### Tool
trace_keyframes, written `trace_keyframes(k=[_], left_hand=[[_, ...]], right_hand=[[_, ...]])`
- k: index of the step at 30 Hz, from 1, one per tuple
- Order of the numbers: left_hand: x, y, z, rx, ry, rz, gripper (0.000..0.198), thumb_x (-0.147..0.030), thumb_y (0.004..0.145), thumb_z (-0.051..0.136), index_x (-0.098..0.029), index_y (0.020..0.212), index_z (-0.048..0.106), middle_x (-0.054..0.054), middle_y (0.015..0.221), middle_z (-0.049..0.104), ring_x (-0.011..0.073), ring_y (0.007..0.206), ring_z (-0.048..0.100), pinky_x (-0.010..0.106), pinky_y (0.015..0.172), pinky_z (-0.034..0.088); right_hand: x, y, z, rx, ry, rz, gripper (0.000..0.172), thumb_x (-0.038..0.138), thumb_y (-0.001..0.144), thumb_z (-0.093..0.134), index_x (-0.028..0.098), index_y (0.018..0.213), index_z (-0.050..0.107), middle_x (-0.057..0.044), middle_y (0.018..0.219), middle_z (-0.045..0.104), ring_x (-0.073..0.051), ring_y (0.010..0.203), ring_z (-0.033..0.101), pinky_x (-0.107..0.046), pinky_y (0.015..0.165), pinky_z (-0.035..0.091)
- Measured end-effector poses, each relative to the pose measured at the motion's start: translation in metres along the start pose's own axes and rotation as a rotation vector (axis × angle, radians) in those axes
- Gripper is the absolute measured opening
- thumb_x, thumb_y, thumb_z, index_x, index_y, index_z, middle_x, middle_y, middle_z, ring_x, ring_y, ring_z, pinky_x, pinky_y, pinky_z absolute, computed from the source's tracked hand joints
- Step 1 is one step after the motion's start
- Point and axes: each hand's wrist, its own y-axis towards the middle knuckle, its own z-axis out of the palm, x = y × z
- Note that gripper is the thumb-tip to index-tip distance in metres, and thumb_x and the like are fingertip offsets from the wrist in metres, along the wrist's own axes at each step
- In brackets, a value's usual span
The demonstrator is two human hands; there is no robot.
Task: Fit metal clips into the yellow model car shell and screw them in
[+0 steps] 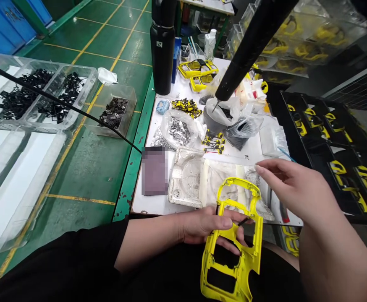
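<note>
My left hand (207, 226) is wrapped around the middle of a yellow plastic housing frame (255, 195), which is held tilted above my lap. Several openings pass through the frame, and a small black piece (243, 221) shows at its middle by my fingers. My right hand (292, 184) hovers to the right of the frame's top end, apart from it. Its thumb and index fingertip come together; whatever lies between them is too small to make out. Behind the frame lies a dirty white foam tray (186, 201) partly covered with pale tape.
A black power screwdriver (243, 50) hangs over the table. Behind the foam tray are a bag of small metal plates (179, 132), a bag of dark small parts (223, 113) and yellow-black pieces (214, 142). Bins of black clips (26, 92) stand left; racked yellow frames (337, 167) right.
</note>
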Motion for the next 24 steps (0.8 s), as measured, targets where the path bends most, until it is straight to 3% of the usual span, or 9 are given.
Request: trace_keyframes(k=[5, 8, 11, 15, 20, 24], left_hand=[[-0.003, 0.001, 0.007, -0.038, 0.006, -0.021, 0.095, -0.07, 0.06, 0.109, -0.015, 0.132, 0.08, 0.011, 0.114, 0.073, 0.026, 0.104, 0.078, 0.037, 0.085, 0.068], [-0.004, -0.001, 0.011, -0.081, -0.002, 0.002, 0.093, -0.071, 0.062, 0.108, -0.015, 0.13, 0.08, 0.011, 0.108, 0.072, 0.0259, 0.099, 0.077, 0.034, 0.077, 0.066], [-0.003, -0.003, 0.013, -0.109, 0.003, 0.02, 0.089, -0.071, 0.068, 0.105, -0.014, 0.132, 0.079, 0.01, 0.106, 0.071, 0.0263, 0.099, 0.078, 0.032, 0.076, 0.064], [-0.002, -0.002, 0.013, -0.121, 0.03, 0.014, 0.093, -0.077, 0.069, 0.103, -0.013, 0.132, 0.079, 0.01, 0.107, 0.07, 0.0251, 0.098, 0.078, 0.03, 0.075, 0.063], [-0.003, -0.003, 0.014, -0.128, 0.026, 0.011, 0.095, -0.077, 0.067, 0.103, -0.014, 0.134, 0.08, 0.008, 0.106, 0.07, 0.0244, 0.099, 0.077, 0.029, 0.076, 0.062], [-0.006, -0.005, 0.017, -0.139, 0.007, 0.026, 0.091, -0.074, 0.069, 0.104, -0.014, 0.133, 0.079, 0.009, 0.108, 0.07, 0.0246, 0.097, 0.077, 0.031, 0.077, 0.061]], right_hand=[[-0.001, 0.058, 0.017, -0.007, -0.193, -0.35, 0.028, 0.047, 0.107, 0.062, 0.028, 0.108, 0.081, -0.011, 0.11, 0.084, -0.034, 0.092, 0.079, -0.048, 0.083, 0.059], [0.002, 0.081, 0.019, -0.069, -0.26, -0.458, 0.027, 0.039, 0.109, 0.059, 0.024, 0.108, 0.082, -0.011, 0.113, 0.084, -0.032, 0.091, 0.077, -0.047, 0.083, 0.059], [0.011, 0.099, 0.016, -0.111, -0.244, -0.463, 0.022, 0.033, 0.107, 0.063, 0.023, 0.106, 0.082, -0.01, 0.106, 0.083, -0.029, 0.089, 0.077, -0.043, 0.084, 0.058], [0.027, 0.122, 0.013, -0.108, -0.331, -0.332, 0.016, 0.029, 0.103, 0.069, 0.022, 0.102, 0.084, -0.009, 0.1, 0.083, -0.03, 0.09, 0.076, -0.042, 0.082, 0.055], [0.054, 0.149, 0.01, -0.115, -0.403, -0.314, 0.023, 0.026, 0.105, 0.064, 0.021, 0.106, 0.086, -0.013, 0.111, 0.084, -0.036, 0.103, 0.076, -0.045, 0.086, 0.054], [0.071, 0.159, 0.004, -0.023, -0.391, -0.326, 0.025, 0.02, 0.104, 0.061, 0.022, 0.106, 0.086, -0.013, 0.111, 0.085, -0.035, 0.103, 0.076, -0.045, 0.088, 0.054]])
